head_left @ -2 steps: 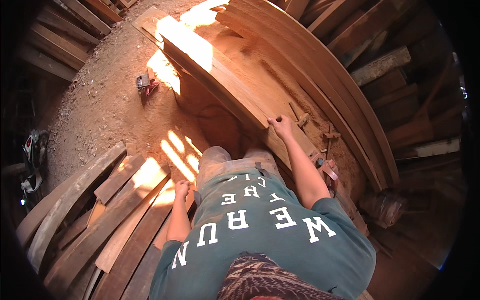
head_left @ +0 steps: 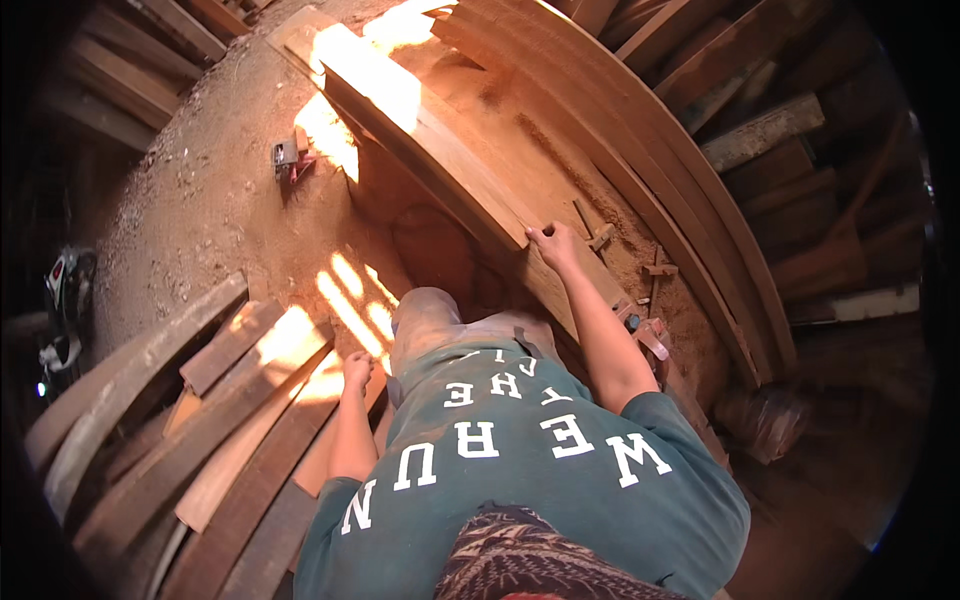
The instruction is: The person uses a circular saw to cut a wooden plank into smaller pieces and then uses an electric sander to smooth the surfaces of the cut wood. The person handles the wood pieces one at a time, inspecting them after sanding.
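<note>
Right hand's [head_left: 556, 247] fingers pinched narrow at the edge of one long, pale plank [head_left: 465, 165], angling away ahead, far end sunlit! Left hand's [head_left: 358, 370] fingers curl, contents unclear; two cross-shaped wooden tools [head_left: 601, 237] lie near the right.

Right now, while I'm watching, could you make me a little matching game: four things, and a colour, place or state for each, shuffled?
Column one
1. Right hand
2. Left hand
3. Shirt
4. Small grey-and-red object

Column two
A. Dark green with white lettering
B. On the ground, left of the long plank
C. At the plank's edge
D. Loosely curled, beside the trouser leg

Pairs: 1-C, 2-D, 3-A, 4-B.
</note>
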`<state>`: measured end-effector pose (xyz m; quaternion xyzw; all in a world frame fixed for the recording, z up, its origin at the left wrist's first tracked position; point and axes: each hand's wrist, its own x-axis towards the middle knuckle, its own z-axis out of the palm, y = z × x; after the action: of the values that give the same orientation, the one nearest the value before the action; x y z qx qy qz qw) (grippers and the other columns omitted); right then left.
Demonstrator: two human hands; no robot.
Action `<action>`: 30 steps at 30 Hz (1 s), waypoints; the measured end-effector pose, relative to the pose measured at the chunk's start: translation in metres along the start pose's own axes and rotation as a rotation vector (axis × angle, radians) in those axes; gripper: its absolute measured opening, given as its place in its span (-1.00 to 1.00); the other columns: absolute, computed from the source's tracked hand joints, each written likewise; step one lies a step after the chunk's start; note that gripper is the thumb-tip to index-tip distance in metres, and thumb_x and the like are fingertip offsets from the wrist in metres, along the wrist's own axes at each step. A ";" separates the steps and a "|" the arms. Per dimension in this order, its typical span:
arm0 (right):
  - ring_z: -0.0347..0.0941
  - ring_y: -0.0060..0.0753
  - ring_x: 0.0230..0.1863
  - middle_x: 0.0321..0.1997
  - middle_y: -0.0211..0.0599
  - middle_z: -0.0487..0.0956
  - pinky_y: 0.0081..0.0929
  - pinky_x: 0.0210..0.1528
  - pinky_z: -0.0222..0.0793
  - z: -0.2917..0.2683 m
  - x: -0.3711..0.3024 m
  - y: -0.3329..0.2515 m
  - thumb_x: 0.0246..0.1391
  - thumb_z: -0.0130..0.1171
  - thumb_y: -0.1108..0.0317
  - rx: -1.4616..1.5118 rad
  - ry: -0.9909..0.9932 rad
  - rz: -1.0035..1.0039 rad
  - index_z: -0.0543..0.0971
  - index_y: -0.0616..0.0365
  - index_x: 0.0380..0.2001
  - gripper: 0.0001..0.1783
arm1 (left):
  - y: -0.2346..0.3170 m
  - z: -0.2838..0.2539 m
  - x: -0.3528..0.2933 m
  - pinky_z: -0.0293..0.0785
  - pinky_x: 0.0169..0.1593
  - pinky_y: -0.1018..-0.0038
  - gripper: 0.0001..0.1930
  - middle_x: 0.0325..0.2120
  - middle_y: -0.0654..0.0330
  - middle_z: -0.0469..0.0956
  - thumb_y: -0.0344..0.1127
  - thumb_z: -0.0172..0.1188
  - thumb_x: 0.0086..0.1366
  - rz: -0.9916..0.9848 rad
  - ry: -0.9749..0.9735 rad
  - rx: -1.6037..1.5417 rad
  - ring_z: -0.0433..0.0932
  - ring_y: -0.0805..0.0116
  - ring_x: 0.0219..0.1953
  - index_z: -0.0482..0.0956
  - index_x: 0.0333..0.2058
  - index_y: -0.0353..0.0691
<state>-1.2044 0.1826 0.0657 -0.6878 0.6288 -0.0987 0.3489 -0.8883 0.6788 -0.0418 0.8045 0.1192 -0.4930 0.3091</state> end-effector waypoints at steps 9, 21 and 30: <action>0.71 -0.17 -0.04 -0.08 0.02 0.75 -0.29 0.05 0.57 -0.128 -0.057 0.099 0.29 0.32 0.14 0.204 -0.047 -0.117 0.68 0.29 0.01 -0.57 | -0.024 0.117 -0.106 0.54 0.14 0.27 -0.52 0.07 -0.02 0.67 -0.23 0.25 0.43 0.038 0.014 0.186 0.68 0.19 0.00 0.55 0.25 -0.32; 0.69 -0.09 -0.07 -0.14 0.03 0.73 -0.29 0.02 0.55 -0.310 -0.282 0.418 0.22 0.30 0.26 -0.046 0.377 0.477 0.68 0.23 -0.04 -0.67 | -0.064 0.166 -0.143 0.57 -0.23 0.43 -0.46 -0.13 0.12 0.71 -0.20 0.38 0.30 -0.058 -0.171 0.601 0.65 0.35 -0.25 0.58 0.19 -0.39; 0.69 -0.10 -0.14 -0.22 0.00 0.72 -0.25 -0.05 0.55 -0.207 -0.349 0.459 0.14 0.33 0.28 0.106 0.352 0.606 0.67 0.22 -0.09 -0.68 | 0.060 0.218 -0.174 0.44 -0.25 0.60 -0.57 -0.09 0.25 0.62 -0.28 0.23 0.49 0.268 -0.171 0.521 0.58 0.52 -0.18 0.47 0.26 -0.25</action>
<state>-1.7548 0.4504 0.0474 -0.4236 0.8487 -0.1402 0.2839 -1.1000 0.5175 0.0611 0.8208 -0.1448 -0.5278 0.1634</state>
